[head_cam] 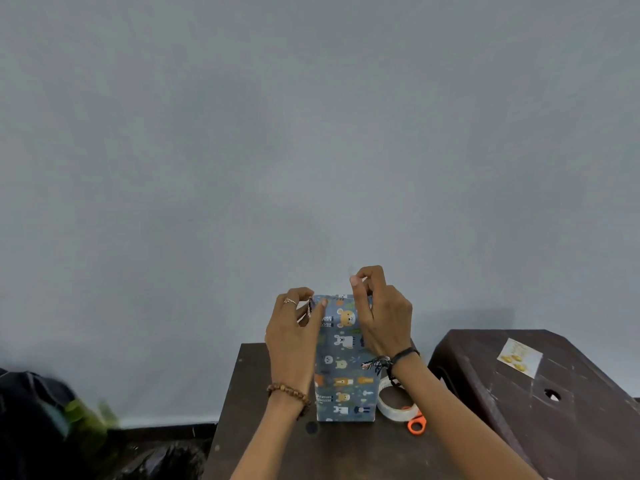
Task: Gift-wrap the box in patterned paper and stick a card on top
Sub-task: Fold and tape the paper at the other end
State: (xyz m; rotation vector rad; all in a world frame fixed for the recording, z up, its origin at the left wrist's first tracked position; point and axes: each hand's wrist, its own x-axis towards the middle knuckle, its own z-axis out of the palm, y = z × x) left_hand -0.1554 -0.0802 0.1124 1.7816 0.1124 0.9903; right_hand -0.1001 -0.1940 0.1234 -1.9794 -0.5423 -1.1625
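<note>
Forearms are reaching in from the bottom edge. The box (344, 368), already in patterned paper, is standing upright on the counter (263, 445). Left hand (294, 327) is pinching the top left paper fold, holding it closed. Right hand (381, 317) is pinching something small above the top, probably tape. Tape roll (393, 401) and scissors (415, 424) are lying just beside; card (519, 357) is waiting on the stool (561, 410).

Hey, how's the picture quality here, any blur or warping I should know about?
Head view: the dark bag at lower left is smeared by motion blur; the wrapped box and both hands are fairly sharp; wide-angle warping bends the stool edges at right; lighting is soft, without glare.
</note>
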